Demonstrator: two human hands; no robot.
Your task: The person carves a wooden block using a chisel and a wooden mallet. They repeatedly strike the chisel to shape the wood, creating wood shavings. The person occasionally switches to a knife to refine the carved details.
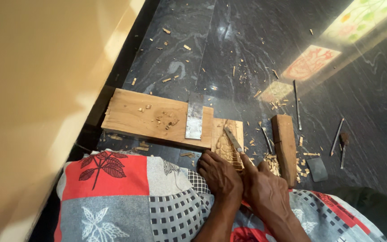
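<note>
Wide plank (151,117) lies flat on the floor (229,49), butted against the carved block (227,143) as a backstop. Left hand (218,175) presses the block's near edge, grip flat, steadying. Right hand (265,188) clamped on the chisel (234,140), blade angled into the relief.

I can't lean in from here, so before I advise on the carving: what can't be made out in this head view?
- Carved wooden block: near edge hidden under left hand.
- Chisel: handle hidden in right hand; its tip is too small to judge.
- Carved figure: detail too fine.
- Forearms: cut off by bottom edge.
</note>
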